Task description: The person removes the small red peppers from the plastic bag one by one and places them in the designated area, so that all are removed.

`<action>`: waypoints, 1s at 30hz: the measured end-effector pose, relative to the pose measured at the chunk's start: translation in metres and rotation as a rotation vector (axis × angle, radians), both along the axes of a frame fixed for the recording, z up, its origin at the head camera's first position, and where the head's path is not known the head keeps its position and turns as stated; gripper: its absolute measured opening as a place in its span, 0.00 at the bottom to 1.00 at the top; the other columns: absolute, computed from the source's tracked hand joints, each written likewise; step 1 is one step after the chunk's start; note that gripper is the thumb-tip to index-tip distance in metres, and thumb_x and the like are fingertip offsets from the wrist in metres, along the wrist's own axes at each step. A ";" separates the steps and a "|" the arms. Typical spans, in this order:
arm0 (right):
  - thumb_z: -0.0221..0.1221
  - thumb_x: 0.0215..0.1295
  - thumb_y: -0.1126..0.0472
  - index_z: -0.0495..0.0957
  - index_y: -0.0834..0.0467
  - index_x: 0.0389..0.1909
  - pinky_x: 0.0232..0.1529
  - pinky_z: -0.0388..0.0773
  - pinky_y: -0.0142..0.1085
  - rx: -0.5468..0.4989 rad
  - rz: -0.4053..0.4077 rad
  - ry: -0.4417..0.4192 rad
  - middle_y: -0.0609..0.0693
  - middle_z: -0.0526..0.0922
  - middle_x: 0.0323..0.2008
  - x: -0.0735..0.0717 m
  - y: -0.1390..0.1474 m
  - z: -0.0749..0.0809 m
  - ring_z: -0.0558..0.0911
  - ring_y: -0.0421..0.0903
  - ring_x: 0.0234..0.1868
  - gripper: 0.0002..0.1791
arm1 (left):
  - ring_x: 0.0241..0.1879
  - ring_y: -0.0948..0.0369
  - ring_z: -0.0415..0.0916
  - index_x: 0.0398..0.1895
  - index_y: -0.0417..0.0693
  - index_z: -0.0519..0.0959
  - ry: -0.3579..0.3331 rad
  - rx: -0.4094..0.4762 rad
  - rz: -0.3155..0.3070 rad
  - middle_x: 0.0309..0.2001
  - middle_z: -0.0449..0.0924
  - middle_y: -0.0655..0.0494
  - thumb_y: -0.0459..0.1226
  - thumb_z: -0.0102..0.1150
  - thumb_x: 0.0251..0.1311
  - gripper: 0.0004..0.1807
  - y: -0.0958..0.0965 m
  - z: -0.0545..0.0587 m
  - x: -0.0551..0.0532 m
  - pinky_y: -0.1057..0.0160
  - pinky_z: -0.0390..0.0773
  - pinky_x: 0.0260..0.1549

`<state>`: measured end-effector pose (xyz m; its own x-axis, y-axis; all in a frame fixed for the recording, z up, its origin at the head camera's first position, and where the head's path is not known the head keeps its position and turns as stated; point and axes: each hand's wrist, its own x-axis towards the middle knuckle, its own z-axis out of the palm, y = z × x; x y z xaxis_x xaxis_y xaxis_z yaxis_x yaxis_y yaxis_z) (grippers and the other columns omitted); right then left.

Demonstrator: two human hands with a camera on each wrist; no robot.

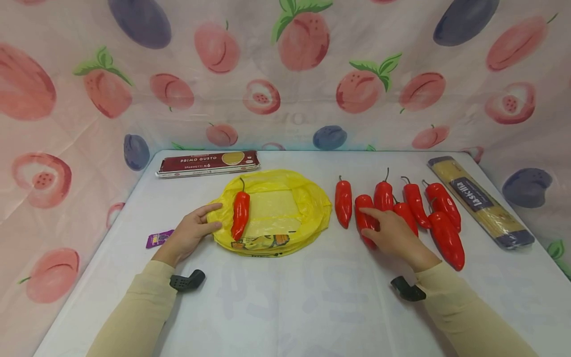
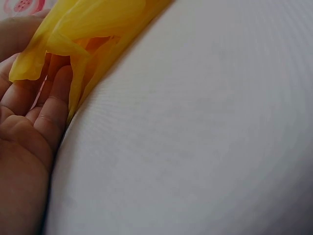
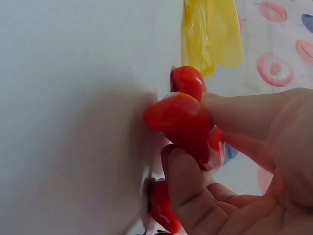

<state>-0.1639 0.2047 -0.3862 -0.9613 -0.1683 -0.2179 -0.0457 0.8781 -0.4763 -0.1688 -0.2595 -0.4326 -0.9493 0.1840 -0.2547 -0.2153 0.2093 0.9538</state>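
Observation:
My left hand (image 1: 189,232) holds the left edge of a yellow plastic bag (image 1: 314,198) that lies spread with its mouth open. In the left wrist view, the bag's rim (image 2: 73,44) passes between thumb and fingers. One red chili pepper (image 1: 241,213) rests on the bag's left part, stem pointing away. To the right, my right hand (image 1: 392,235) pinches another red pepper (image 1: 363,220) between thumb and fingers; the right wrist view shows its tip (image 3: 173,115). Several more red peppers lie around it, including one (image 1: 343,203) between the hand and the bag.
A dark red spaghetti box (image 1: 207,163) lies at the back left. At the far right is a clear spaghetti pack (image 1: 482,201) with a dark blue label. A small purple packet (image 1: 158,239) lies beside my left wrist. Fruit-print cloth (image 1: 299,114) hangs behind the table.

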 end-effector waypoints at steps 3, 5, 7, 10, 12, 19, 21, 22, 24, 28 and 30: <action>0.68 0.64 0.56 0.63 0.62 0.73 0.38 0.86 0.47 -0.008 -0.009 -0.005 0.66 0.78 0.54 0.003 0.001 -0.001 0.74 0.64 0.55 0.40 | 0.60 0.58 0.71 0.77 0.45 0.60 0.002 0.003 0.001 0.71 0.65 0.42 0.37 0.62 0.68 0.36 0.000 0.000 0.000 0.70 0.75 0.54; 0.68 0.63 0.56 0.63 0.62 0.73 0.38 0.86 0.48 -0.014 -0.016 -0.008 0.67 0.78 0.54 0.004 0.002 -0.002 0.73 0.65 0.56 0.40 | 0.60 0.58 0.71 0.77 0.45 0.60 0.003 0.005 0.000 0.71 0.65 0.42 0.37 0.62 0.68 0.36 0.000 -0.001 0.000 0.70 0.76 0.54; 0.68 0.63 0.56 0.63 0.62 0.73 0.38 0.86 0.48 -0.020 -0.023 -0.011 0.67 0.77 0.54 0.005 0.003 -0.002 0.72 0.66 0.57 0.40 | 0.61 0.58 0.71 0.77 0.45 0.60 0.004 0.005 -0.003 0.71 0.64 0.41 0.37 0.62 0.68 0.36 0.000 -0.001 0.000 0.70 0.76 0.54; 0.68 0.63 0.55 0.63 0.62 0.73 0.39 0.86 0.50 -0.023 -0.032 -0.017 0.69 0.75 0.57 0.007 0.004 -0.003 0.70 0.67 0.58 0.41 | 0.61 0.58 0.70 0.77 0.45 0.59 0.004 0.004 -0.007 0.72 0.64 0.41 0.37 0.61 0.68 0.36 -0.001 -0.001 0.000 0.70 0.75 0.54; 0.68 0.63 0.54 0.63 0.62 0.74 0.39 0.86 0.51 -0.023 -0.036 -0.021 0.69 0.74 0.58 0.007 0.005 -0.004 0.69 0.68 0.59 0.41 | 0.61 0.58 0.70 0.77 0.45 0.59 0.004 0.001 -0.008 0.72 0.64 0.41 0.37 0.61 0.69 0.36 -0.001 -0.001 0.000 0.70 0.75 0.54; 0.68 0.63 0.53 0.62 0.62 0.74 0.39 0.86 0.51 -0.016 -0.047 -0.039 0.70 0.72 0.59 0.006 0.007 -0.003 0.68 0.68 0.60 0.42 | 0.61 0.58 0.70 0.77 0.45 0.59 0.010 -0.013 -0.013 0.72 0.63 0.42 0.38 0.61 0.69 0.36 -0.001 0.000 0.000 0.70 0.75 0.54; 0.68 0.63 0.53 0.62 0.63 0.74 0.39 0.86 0.50 -0.016 -0.044 -0.037 0.70 0.73 0.59 0.006 0.007 -0.003 0.68 0.68 0.60 0.42 | 0.60 0.58 0.71 0.77 0.45 0.59 0.009 -0.014 -0.013 0.72 0.64 0.42 0.38 0.61 0.69 0.36 -0.001 -0.001 0.000 0.71 0.75 0.54; 0.68 0.63 0.53 0.62 0.63 0.74 0.39 0.86 0.50 -0.015 -0.042 -0.035 0.71 0.72 0.58 0.006 0.007 -0.003 0.67 0.68 0.59 0.42 | 0.60 0.58 0.71 0.77 0.45 0.59 0.009 -0.013 -0.013 0.72 0.64 0.42 0.38 0.61 0.69 0.36 -0.001 -0.001 0.000 0.71 0.75 0.54; 0.68 0.63 0.54 0.63 0.63 0.73 0.39 0.86 0.50 -0.010 -0.038 -0.030 0.71 0.71 0.58 0.006 0.008 -0.002 0.67 0.69 0.59 0.41 | 0.60 0.58 0.71 0.77 0.45 0.59 0.008 -0.010 -0.013 0.72 0.64 0.42 0.38 0.61 0.69 0.36 -0.001 -0.001 0.000 0.70 0.75 0.54; 0.68 0.63 0.54 0.64 0.63 0.73 0.38 0.86 0.50 -0.002 -0.032 -0.020 0.71 0.70 0.57 0.007 0.009 0.000 0.67 0.68 0.58 0.41 | 0.60 0.59 0.71 0.77 0.45 0.59 0.005 -0.001 -0.012 0.72 0.63 0.42 0.37 0.61 0.69 0.36 -0.001 -0.001 0.000 0.70 0.75 0.54; 0.68 0.63 0.55 0.64 0.63 0.73 0.37 0.86 0.49 -0.003 -0.027 -0.013 0.71 0.71 0.56 0.008 0.010 0.002 0.68 0.68 0.58 0.40 | 0.60 0.59 0.70 0.77 0.45 0.60 0.004 0.001 -0.011 0.72 0.63 0.42 0.37 0.61 0.69 0.36 -0.001 -0.001 0.000 0.70 0.75 0.54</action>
